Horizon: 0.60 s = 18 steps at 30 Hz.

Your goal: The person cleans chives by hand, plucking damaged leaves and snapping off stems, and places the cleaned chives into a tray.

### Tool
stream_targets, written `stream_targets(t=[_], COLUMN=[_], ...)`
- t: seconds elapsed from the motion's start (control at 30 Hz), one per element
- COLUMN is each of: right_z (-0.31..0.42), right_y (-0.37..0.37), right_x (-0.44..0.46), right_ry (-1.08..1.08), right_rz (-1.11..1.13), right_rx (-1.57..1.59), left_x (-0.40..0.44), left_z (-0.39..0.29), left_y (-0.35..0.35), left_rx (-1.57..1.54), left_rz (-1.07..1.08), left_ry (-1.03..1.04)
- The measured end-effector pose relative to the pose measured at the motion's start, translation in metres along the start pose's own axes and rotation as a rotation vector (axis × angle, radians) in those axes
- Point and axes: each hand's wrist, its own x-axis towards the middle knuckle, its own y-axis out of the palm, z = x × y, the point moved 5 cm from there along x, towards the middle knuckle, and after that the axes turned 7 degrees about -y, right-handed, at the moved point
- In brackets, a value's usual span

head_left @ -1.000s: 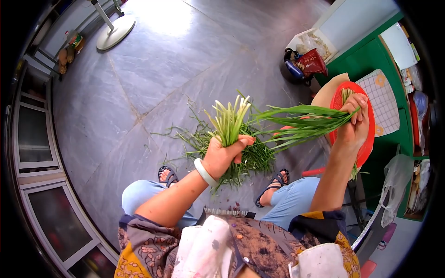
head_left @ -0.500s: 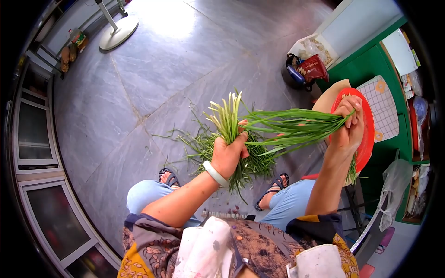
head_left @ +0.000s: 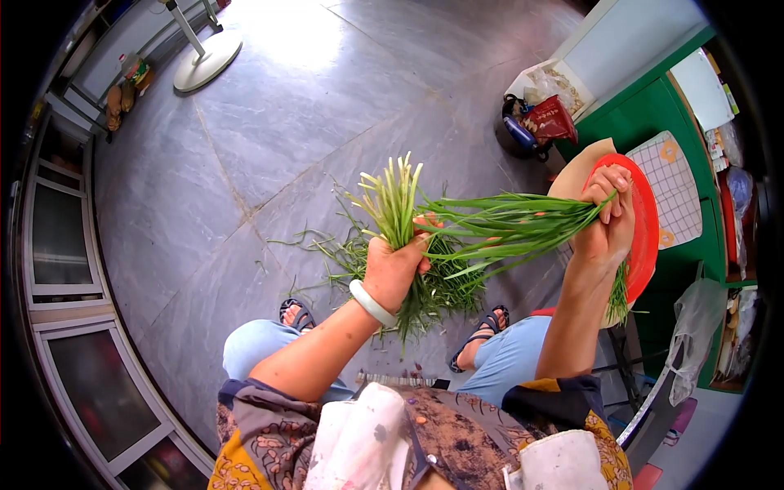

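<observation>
My left hand, with a pale bangle at its wrist, is closed around an upright bunch of garlic chives. The whitish stem ends point up, and the green leaves hang below the fist. Out to the right, my right hand grips the end of a sheaf of long green chive leaves. These leaves stretch across to my left hand, where they overlap the bunch. Behind my right hand is a red round tray, with more greens at its lower edge. A loose pile of chives lies on the floor beneath my hands.
Grey floor tiles stretch ahead. A dark bin with packets stands by a green cabinet at the right. A white round stand base is at the upper left. Glass-fronted cabinets line the left side.
My left hand has shifted slightly left with the chive bunch. My right hand has moved a little left and up, still gripping the leaves.
</observation>
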Motion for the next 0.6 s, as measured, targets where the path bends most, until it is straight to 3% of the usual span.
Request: stream_targets(t=[0.6], right_z=[-0.0047], right_y=[-0.0011], right_x=[-0.0005], right_ry=[0.009], right_rz=[0.004], right_rx=[-0.018], left_x=[0.0048], left_z=[0.0076], left_y=[-0.0054], left_rx=[0.201], left_rz=[-0.056], left_ry=[-0.029])
